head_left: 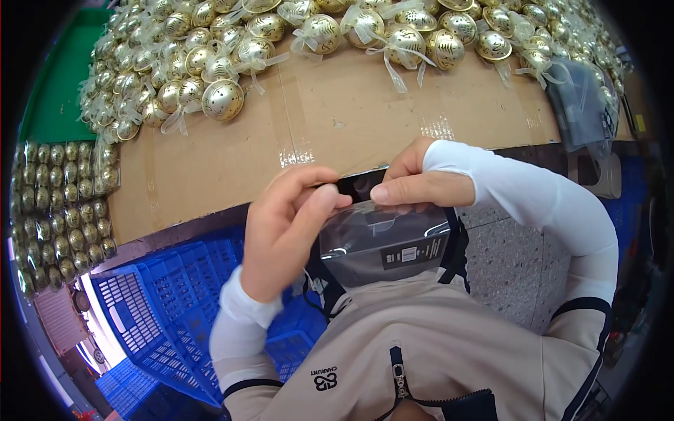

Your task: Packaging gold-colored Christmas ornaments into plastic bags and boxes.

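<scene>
A loose beige top (484, 344), creased at the front; a dark zip (399, 379) at the neck, with a navy panel (474, 405) beside it; a small black logo (326, 380) with lettering on the left of the chest; dark bands (581, 305) round the ends of the top's sleeves; dark piping (588, 375) along the right side; close-fitting white arm sleeves (533, 191), wrinkled, reaching from those bands to the wrists

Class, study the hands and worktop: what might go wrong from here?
The clear plastic box, off the brown cardboard worktop with the right fingers at its upper edge and left fingers close by, might slip and fall. Pressing there might crease its thin-looking wall. A bump might send heaped, round gold ornaments with sheer ribbons rolling.
</scene>
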The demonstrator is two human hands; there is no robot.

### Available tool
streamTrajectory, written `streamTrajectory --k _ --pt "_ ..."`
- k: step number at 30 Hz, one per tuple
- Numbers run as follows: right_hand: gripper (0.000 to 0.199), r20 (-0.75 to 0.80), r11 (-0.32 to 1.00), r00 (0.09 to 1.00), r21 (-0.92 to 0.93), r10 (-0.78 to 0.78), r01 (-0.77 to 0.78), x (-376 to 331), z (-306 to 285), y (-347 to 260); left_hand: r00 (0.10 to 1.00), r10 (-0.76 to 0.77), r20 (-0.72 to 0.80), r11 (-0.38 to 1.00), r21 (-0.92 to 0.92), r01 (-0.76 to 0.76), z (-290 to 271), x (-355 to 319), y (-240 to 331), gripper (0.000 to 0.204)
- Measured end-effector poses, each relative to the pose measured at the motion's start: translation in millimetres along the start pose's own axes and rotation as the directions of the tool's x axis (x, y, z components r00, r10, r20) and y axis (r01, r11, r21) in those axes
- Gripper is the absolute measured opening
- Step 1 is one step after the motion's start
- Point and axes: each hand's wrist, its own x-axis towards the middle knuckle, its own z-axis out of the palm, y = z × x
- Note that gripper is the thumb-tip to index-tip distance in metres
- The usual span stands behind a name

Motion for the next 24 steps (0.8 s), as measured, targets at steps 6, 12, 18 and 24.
streamTrajectory --k 6,12,18,24 --pt "0.037 0.006 0.985 1.0 0.17 -0.007 0.006 2.7 0.3 5.1 0.851 -0.375 0.369 0.899 0.37 0.236 -17.1 34.7 9.6 0.024" --pt "0.033 -0.099 0.997 0.993 0.024 -0.068 0.071 1.0 2.7 7.9 0.909 -0.302 0.288 0.945 0.219 0.244 -11.0 27.6 -1.4 0.022" --pt "0.028 -0.074 0.998 0.995 -0.01 -0.06 0.059 -1.4 4.9 -2.9 0.93 -0.248 0.272 0.964 0.167 0.208 -16.4 17.9 -4.8 0.022" --pt "0.093 0.049 0.715 0.847 0.562 -0.53 0.415 0.9 27.6 51.4 0.995 -0.03 0.095 0.984 0.176 0.013 -38.7 -1.9 5.6 0.018"
